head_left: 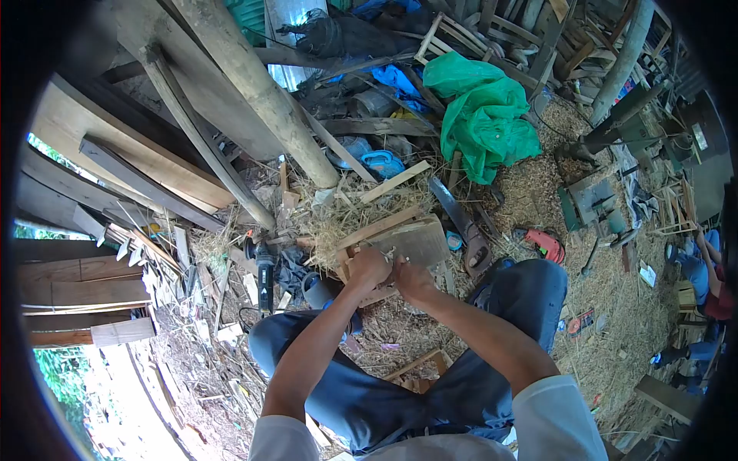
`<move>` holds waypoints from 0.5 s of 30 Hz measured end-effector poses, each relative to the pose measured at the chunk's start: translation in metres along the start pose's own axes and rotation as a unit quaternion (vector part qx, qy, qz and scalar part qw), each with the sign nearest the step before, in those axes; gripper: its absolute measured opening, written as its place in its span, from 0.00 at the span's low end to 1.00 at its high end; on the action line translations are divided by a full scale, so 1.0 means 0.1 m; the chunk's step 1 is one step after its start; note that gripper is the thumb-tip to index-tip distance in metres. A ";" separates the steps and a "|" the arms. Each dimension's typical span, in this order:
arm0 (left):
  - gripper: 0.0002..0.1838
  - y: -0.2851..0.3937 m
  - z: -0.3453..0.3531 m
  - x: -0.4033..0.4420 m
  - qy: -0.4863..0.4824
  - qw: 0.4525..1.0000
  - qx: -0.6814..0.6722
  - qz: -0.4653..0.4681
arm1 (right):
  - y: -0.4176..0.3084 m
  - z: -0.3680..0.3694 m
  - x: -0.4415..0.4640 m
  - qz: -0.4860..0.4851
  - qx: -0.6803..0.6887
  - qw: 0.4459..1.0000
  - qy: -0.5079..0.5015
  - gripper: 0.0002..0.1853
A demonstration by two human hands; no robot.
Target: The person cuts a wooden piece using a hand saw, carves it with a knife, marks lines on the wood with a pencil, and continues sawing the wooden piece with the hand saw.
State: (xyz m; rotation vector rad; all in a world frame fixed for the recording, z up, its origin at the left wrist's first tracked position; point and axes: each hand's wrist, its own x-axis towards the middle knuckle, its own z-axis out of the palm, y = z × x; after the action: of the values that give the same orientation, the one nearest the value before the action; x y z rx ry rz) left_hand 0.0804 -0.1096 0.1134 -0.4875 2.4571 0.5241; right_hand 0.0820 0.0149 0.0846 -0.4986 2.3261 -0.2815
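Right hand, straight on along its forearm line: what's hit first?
Probably the left hand, right next to the right hand in that line; depth is unclear, so they may already touch.

Mid-frame, the left hand (pixel 370 266) and right hand (pixel 413 278) hide whatever is inside them and part of the board (pixel 421 241); far right, the dark rim (pixel 732 376) crops a person (pixel 716 302); lower left, a bright patch (pixel 111 396) is washed out

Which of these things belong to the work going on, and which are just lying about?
Seemingly in the job:
wooden piece, at the left hand and right hand

Apparently lying about, untouched:
handsaw
red power tool
green plastic sheet
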 end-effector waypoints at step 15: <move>0.16 -0.13 0.16 -0.28 0.035 0.991 0.083 0.099 | 0.16 -0.29 -0.54 -0.191 -0.035 0.979 0.057 0.14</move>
State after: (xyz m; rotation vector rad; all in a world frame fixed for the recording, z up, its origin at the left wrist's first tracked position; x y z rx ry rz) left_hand 0.1145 -0.1072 0.1147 -0.1977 2.6048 0.3811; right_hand 0.0926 0.0544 0.1332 -0.9907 2.3441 -0.4178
